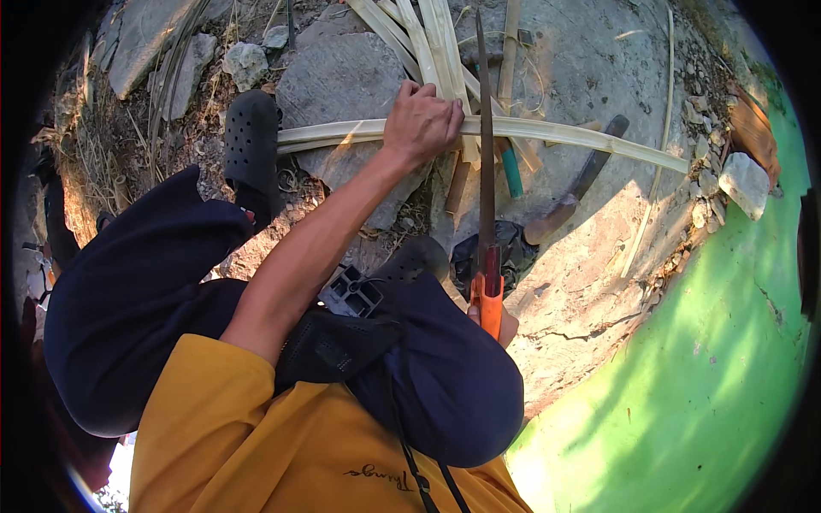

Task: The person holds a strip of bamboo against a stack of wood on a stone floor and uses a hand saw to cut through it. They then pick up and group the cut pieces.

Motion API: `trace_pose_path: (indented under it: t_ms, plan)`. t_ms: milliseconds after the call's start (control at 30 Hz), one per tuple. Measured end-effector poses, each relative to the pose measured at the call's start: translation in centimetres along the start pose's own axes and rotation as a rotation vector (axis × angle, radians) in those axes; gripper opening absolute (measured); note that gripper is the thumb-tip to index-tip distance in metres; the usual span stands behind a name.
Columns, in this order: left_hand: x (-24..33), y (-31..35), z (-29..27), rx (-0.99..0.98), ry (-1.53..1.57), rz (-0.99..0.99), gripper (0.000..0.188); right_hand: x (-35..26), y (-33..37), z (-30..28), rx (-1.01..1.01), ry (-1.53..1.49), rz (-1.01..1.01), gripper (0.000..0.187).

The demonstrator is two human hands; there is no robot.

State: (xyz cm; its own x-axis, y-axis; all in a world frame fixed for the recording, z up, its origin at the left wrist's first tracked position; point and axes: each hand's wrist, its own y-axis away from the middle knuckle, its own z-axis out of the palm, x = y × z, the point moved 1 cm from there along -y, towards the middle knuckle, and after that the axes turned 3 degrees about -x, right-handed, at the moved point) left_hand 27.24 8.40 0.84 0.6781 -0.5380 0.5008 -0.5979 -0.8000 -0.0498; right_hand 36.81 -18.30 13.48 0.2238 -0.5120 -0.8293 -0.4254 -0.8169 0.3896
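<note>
My left hand is closed round a long pale split bamboo strip that lies crosswise, just left of the saw. Mostly hidden behind the orange handle, my right hand grips a handsaw. Its long dark blade points away from me and passes over the strip just right of my left hand. Whether the teeth touch the bamboo cannot be made out. More split bamboo pieces fan out beyond my left hand, meeting the crosswise strip beneath it.
A curved blade with a wooden handle lies to the right, near a black plastic bag. A green-handled tool rests beside the saw blade. Stone slabs lie at left; a white rock sits by the green wall.
</note>
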Motion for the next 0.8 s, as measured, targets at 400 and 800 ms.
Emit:
trace_pose_path:
  t_ms: [400,800]
  plan:
    - [0.0,0.0,0.2,-0.007,-0.030,-0.016,0.047,1.6,1.2,-1.0,0.058,-0.005,-0.035,0.052]
    - [-0.3,-0.7,-0.1,-0.052,-0.030,-0.058,0.050,2.8,-0.1,-0.4,0.060,-0.029,-0.155,0.050]
